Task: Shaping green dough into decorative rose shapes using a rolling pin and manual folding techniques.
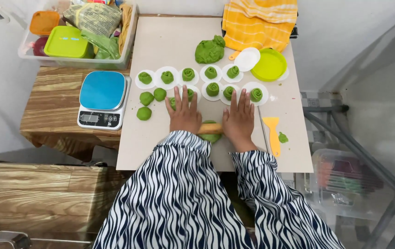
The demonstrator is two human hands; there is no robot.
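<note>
Head view: both hands lie flat, fingers spread, on a wooden rolling pin (210, 128) near the front of the pale worktop (160, 138). The left hand (183, 113) and right hand (239, 116) have an open grip, palms pressing the pin over a piece of green dough (211, 137). Rolled dough rosettes (212, 88) sit on white rounds just beyond; a blue scale (102, 98) stands left.

I see a home kitchen corner: a pale worktop (170, 41) with green dough pieces (211, 89) on white paper rounds, a blue kitchen scale (102, 99), a clear tub of food containers (75, 39), and a striped yellow cloth (258, 23).
</note>
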